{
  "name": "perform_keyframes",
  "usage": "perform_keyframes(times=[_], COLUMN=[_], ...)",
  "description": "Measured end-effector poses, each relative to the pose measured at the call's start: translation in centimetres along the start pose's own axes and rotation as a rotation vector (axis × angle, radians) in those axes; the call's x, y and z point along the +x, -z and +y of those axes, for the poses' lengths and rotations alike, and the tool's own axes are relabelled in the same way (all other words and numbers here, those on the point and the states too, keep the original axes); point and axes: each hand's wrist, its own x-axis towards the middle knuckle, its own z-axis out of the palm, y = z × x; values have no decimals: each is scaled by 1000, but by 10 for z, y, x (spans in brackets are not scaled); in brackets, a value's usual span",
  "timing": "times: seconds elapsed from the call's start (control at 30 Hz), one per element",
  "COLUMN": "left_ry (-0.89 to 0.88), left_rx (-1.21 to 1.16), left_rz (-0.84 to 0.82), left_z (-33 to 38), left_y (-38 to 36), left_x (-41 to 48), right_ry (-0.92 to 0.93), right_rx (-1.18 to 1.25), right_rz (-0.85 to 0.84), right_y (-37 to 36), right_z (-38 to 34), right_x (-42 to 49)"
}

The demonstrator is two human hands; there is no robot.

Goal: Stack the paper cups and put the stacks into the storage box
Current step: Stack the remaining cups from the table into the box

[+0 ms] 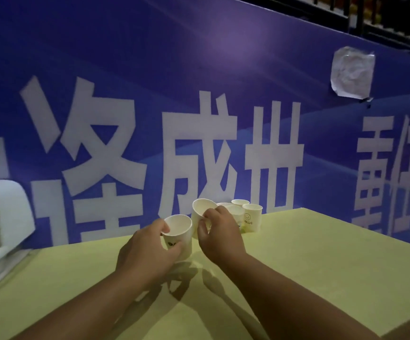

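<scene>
My left hand (pixel 147 253) grips a white paper cup (pixel 179 231) upright, just above the yellow-green table (pixel 321 266). My right hand (pixel 218 236) pinches the rim of a second white cup (pixel 200 214), which is tilted toward me, right beside and slightly above the first. Behind my right hand several more white cups (pixel 251 217) stand upright in a cluster near the table's far edge; some are partly hidden by that hand. One shows a small printed face and word.
A white storage box (pixel 2 217) with a rounded rim sits at the far left, beyond the table's left edge. A blue banner with large white characters (pixel 199 148) runs behind the table. The table's right edge falls off at the lower right.
</scene>
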Motion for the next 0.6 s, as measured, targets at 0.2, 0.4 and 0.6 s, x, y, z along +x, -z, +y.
perform_keyframes(times=[0.2, 0.4, 0.6], left_ry=[21, 22, 22], left_rx=[79, 148, 193], left_rz=[62, 117, 197], left_z=[-45, -96, -144], left_y=[61, 105, 136], left_x=[-6, -8, -5], right_ry=[47, 69, 94], right_rx=[109, 216, 289], right_rz=[-60, -83, -108], right_y=[-38, -77, -114], right_z=[-65, -122, -167], right_x=[-8, -16, -20])
